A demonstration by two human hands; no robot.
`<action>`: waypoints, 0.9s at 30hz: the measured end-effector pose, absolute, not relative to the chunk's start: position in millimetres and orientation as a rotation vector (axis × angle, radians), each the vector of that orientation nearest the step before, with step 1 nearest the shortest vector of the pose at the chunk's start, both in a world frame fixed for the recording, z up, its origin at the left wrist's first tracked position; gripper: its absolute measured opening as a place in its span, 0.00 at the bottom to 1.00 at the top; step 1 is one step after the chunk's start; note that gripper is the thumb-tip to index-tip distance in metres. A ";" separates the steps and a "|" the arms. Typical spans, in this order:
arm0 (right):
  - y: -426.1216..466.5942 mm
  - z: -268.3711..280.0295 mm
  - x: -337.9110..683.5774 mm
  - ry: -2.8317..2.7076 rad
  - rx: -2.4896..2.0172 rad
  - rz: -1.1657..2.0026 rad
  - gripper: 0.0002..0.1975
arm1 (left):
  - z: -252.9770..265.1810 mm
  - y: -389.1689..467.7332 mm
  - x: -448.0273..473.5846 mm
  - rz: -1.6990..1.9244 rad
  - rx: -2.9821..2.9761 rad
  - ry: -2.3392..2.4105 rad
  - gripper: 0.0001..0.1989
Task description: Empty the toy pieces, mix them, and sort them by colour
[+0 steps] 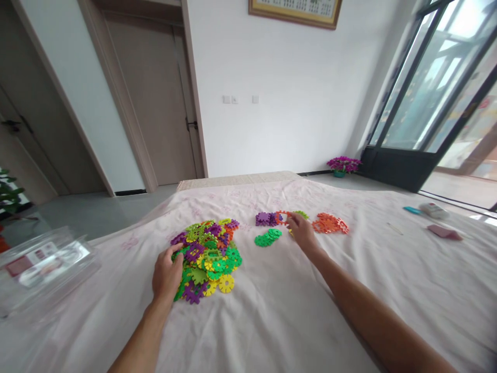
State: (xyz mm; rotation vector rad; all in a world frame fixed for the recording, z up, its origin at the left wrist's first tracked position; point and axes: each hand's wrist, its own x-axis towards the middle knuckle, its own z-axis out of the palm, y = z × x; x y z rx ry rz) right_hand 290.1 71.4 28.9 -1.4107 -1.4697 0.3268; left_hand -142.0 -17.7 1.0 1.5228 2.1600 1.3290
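My left hand (166, 270) rests against the left edge of a mixed pile of plastic interlocking building pieces (212, 254), its fingers apart and slightly curved. The pile holds toothed squares and notched discs in purple, green, yellow and orange. My right hand (302, 232) pinches an orange toothed square frame (282, 216) over the cloth. Just beyond that frame lies a purple group of pieces (264, 218). Nearer to me is a row of overlapping green discs (267, 238). Yellow-green pieces (301, 214) are partly hidden behind my right hand. An orange heap (330, 223) lies to its right.
A pale patterned cloth (279, 311) covers the surface. At far left stands a clear plastic box (48, 269). On the right lie a blue item (412, 210), a whitish package (434, 211) and a dusky pink piece (444, 231). A potted purple plant (344, 165) stands beyond.
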 end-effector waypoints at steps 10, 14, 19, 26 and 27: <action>82.4 7.3 426.9 -0.876 -1.824 -0.114 0.21 | -6.4 -13.1 -147.0 1.303 1.587 2.163 0.18; 79.1 2.4 439.3 -0.865 -1.908 -0.131 0.21 | -7.1 -12.7 -147.4 1.302 1.601 2.165 0.18; 73.6 3.5 442.4 -0.810 -1.957 -0.135 0.21 | -5.4 -13.4 -146.5 1.287 1.552 2.190 0.18; 65.9 10.7 405.7 -1.195 -1.791 -0.286 0.17 | -8.2 -11.8 -146.5 1.291 1.493 2.190 0.20; 66.0 11.7 396.4 -1.345 -1.736 -0.287 0.16 | -8.8 -11.5 -146.7 1.294 1.490 2.184 0.20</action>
